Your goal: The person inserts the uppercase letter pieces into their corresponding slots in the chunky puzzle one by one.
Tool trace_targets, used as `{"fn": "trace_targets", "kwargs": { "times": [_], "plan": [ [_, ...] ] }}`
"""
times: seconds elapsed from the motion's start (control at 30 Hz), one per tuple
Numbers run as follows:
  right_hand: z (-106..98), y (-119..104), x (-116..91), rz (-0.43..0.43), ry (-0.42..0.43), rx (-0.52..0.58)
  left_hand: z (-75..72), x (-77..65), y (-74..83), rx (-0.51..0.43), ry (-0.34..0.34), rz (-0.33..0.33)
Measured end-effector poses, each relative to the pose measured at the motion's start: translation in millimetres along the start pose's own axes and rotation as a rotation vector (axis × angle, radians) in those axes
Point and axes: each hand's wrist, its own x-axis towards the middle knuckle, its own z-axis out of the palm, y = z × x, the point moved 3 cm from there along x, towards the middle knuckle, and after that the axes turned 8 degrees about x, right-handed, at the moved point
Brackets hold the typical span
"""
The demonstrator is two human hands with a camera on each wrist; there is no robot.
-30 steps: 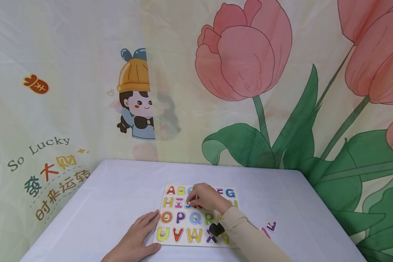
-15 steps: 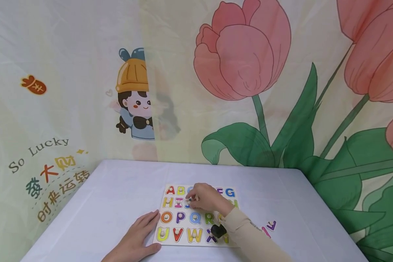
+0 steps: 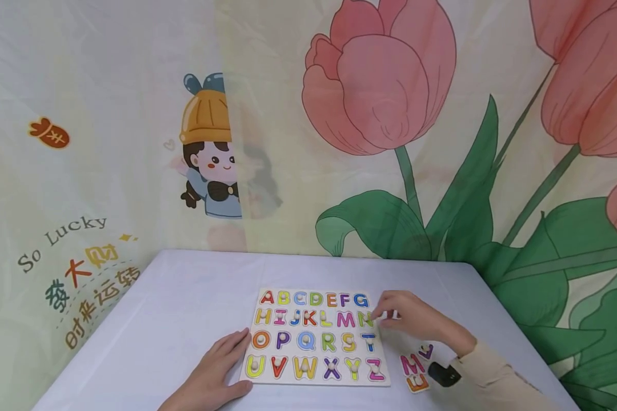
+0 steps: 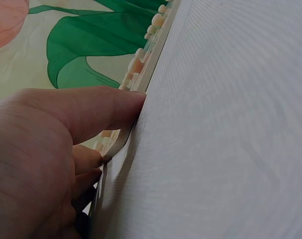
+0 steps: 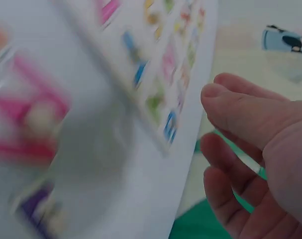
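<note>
A white alphabet puzzle board (image 3: 316, 358) lies on the table, with colourful letters in rows and round knobs on most of them. My left hand (image 3: 213, 368) rests against its near left corner, fingers along the left side, thumb at the front edge. In the left wrist view the thumb (image 4: 106, 107) touches the board's edge. My right hand (image 3: 411, 317) hovers by the right edge near the green N (image 3: 365, 319). Nothing is between its loosely bent fingers in the right wrist view. The pink M (image 3: 346, 319) on the board shows no knob.
Right of the board lie loose letter pieces: a pink M (image 3: 412, 365), an orange E (image 3: 417, 382) and a purple piece (image 3: 427, 350). A black wrist camera (image 3: 444, 374) sits on the right sleeve, close to them. A printed cloth backdrop (image 3: 283, 125) hangs behind the table.
My right hand has left the J and K area and moved right to the board's right edge, uncovering letters and the loose pieces. The left hand stays put.
</note>
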Motion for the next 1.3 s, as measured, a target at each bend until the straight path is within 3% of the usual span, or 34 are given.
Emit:
{"fn": "trace_targets", "kwargs": {
  "times": [0.2,0.4,0.8,1.3],
  "plan": [
    [-23,39,-50,0.046,-0.087,0.006,-1.0,0.7,0.4,0.012,0.009,0.015],
    [-25,61,-73,0.012,-0.121,0.005,-0.1,0.0,-0.2,0.021,0.039,0.035],
    [-16,71,-72,0.025,-0.109,-0.028,2.8,0.3,-2.5,0.031,0.056,0.044],
    [-18,63,-67,0.006,-0.083,-0.105,1.8,-0.1,-1.2,0.023,0.056,0.049]
  ]
}}
